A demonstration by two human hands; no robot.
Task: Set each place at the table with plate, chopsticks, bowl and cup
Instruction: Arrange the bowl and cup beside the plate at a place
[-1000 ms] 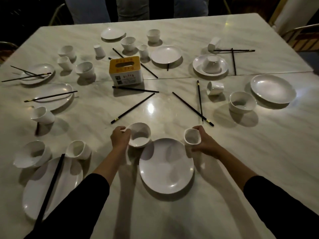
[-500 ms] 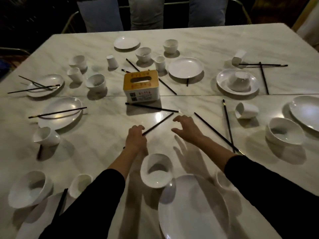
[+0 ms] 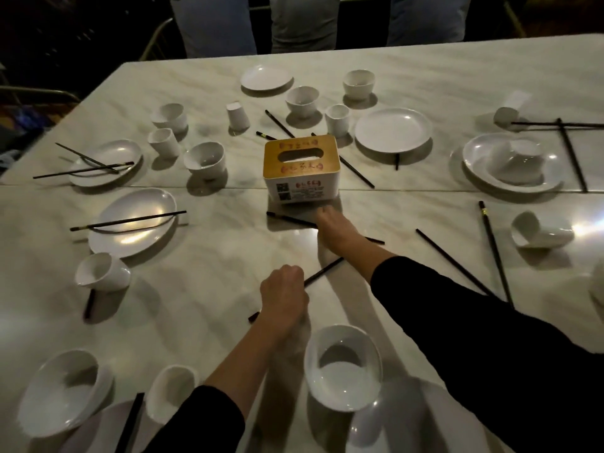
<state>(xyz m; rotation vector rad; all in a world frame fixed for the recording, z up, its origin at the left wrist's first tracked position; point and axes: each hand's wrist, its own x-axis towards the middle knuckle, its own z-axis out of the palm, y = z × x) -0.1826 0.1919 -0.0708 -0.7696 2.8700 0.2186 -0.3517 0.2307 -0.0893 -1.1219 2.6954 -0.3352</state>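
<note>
My left hand (image 3: pixel 283 297) is closed over a black chopstick (image 3: pixel 323 270) that lies diagonally on the marble table (image 3: pixel 212 289). My right hand (image 3: pixel 334 231) reaches further out and covers the middle of a second black chopstick (image 3: pixel 287 218) just in front of the tissue box (image 3: pixel 300 168), fingers curled down onto it. Below my hands a white bowl (image 3: pixel 343 367) stands upright beside the rim of a white plate (image 3: pixel 362 431) at the bottom edge. My right sleeve hides whatever is to the right of that plate.
Plates, bowls and cups are scattered all round the table. A plate with one chopstick (image 3: pixel 130 220) and a tipped cup (image 3: pixel 101 273) are at the left. Two chopsticks (image 3: pixel 495 253) and a tipped cup (image 3: pixel 539 232) lie at the right. Chairs stand beyond the far edge.
Both hands let go of the bowl and the cup, then reached forward to the centre. The left has closed on the diagonal chopstick, the right has come down on the one by the box.
</note>
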